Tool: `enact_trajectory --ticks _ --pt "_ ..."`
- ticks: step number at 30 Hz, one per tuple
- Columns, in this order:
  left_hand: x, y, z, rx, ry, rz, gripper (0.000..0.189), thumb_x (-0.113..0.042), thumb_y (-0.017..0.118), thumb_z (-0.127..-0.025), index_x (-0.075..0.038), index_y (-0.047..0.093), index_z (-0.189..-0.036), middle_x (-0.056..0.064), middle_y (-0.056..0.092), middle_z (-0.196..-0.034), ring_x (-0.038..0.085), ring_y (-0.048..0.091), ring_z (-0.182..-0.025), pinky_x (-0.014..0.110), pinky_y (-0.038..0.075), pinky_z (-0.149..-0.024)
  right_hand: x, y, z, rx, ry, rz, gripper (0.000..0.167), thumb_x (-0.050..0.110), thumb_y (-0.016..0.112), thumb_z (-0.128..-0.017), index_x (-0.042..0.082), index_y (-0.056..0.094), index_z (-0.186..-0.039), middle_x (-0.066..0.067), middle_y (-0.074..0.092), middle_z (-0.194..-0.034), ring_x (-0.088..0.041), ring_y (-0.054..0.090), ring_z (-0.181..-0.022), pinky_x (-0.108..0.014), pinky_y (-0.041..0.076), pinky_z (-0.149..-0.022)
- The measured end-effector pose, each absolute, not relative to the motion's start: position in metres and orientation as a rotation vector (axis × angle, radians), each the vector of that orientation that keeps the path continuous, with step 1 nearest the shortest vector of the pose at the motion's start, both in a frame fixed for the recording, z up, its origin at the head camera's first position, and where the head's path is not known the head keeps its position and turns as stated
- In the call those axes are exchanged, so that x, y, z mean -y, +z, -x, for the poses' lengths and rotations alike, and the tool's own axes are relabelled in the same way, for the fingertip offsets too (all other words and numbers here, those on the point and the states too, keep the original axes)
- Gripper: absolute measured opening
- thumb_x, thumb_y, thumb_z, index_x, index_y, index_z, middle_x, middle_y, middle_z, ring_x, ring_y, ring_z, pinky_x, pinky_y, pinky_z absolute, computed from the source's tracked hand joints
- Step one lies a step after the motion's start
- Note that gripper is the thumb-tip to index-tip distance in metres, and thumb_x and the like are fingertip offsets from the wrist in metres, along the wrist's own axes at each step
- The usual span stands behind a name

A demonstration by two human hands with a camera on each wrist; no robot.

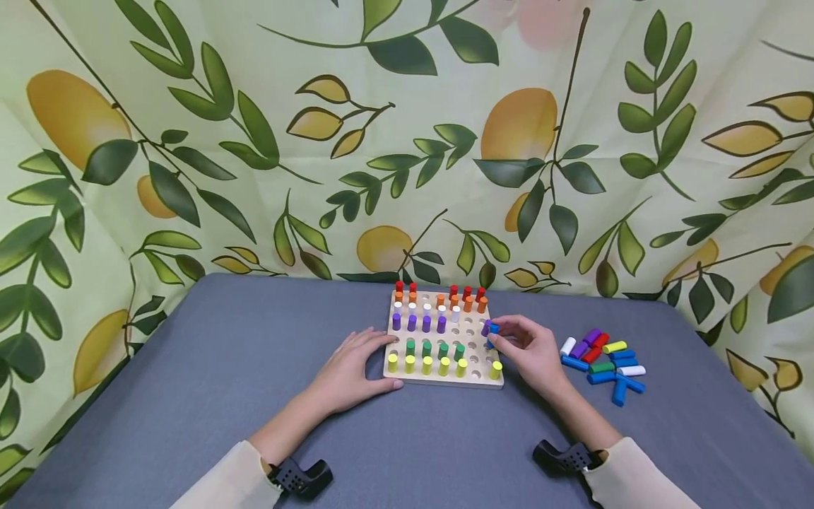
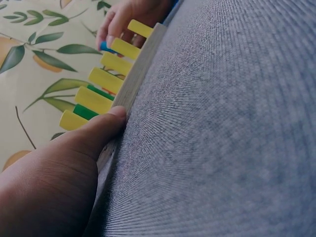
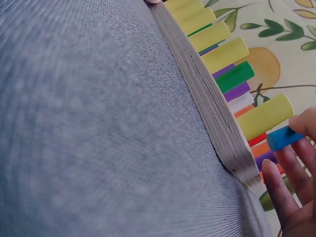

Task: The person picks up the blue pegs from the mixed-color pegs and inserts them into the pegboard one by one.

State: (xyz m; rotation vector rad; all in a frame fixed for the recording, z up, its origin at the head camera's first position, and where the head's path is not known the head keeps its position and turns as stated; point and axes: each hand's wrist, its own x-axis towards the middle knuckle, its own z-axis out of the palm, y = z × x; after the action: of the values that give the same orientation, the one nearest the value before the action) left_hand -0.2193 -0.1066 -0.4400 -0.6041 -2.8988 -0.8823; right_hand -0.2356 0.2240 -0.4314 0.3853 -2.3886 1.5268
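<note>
A wooden pegboard [image 1: 439,380] stands on the table with rows of red, orange, white, purple, green and yellow pegs; some of its holes are bare. My right hand [image 1: 531,353] pinches a blue peg [image 3: 281,138] between thumb and fingers at the board's right edge. The blue peg is tilted in the right wrist view, close beside a purple peg [image 3: 266,160] and a yellow peg [image 3: 264,117]. My left hand [image 1: 350,371] rests against the board's near left corner, its thumb [image 2: 106,126] stretched along the front edge and its fingers at the left side.
To the right of my right hand lies a loose pile of pegs: blue pegs [image 1: 600,378], a green peg [image 1: 601,367], white, purple, red and yellow ones. Grey cloth covers the table [image 1: 254,339]. Behind it hangs a leaf-patterned curtain [image 1: 407,106].
</note>
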Motion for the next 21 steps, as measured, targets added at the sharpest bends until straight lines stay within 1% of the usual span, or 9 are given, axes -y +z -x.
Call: enact_trajectory --ticks 5,12,21 --pt "0.1069 -0.4398 0.2189 2.908 -0.875 0.613 0.079 -0.057 0.076 -0.083 -0.022 0.051 -0.15 0.006 0.053 -0.154 0.03 0.037 -0.152 0.053 0.019 -0.129 -0.2253 -0.4352 0.2357 2.38 1.539 -0.346 0.024 0.01 0.075 -0.092 0.001 0.07 -0.113 -0.011 0.071 -0.099 -0.001 0.066 -0.084 -0.014 0.059 -0.075" --pt "0.1079 -0.4396 0.2176 2.925 -0.883 0.614 0.078 -0.058 0.073 -0.085 -0.021 0.05 -0.15 0.005 0.052 -0.155 0.029 0.035 -0.153 0.052 0.017 -0.13 -0.2265 -0.4386 0.236 2.36 1.56 -0.328 0.025 0.01 0.075 -0.092 0.002 0.07 -0.114 -0.018 0.072 -0.105 0.002 0.067 -0.086 -0.014 0.06 -0.076" --pt "0.1071 -0.4388 0.2189 2.925 -0.875 0.612 0.078 -0.059 0.072 -0.086 -0.02 0.052 -0.149 0.004 0.052 -0.154 0.029 0.035 -0.153 0.053 0.018 -0.13 -0.2275 -0.4371 0.2362 2.369 1.52 -0.322 0.025 0.013 0.075 -0.092 0.004 0.07 -0.114 -0.016 0.074 -0.107 0.005 0.066 -0.089 -0.011 0.058 -0.078"
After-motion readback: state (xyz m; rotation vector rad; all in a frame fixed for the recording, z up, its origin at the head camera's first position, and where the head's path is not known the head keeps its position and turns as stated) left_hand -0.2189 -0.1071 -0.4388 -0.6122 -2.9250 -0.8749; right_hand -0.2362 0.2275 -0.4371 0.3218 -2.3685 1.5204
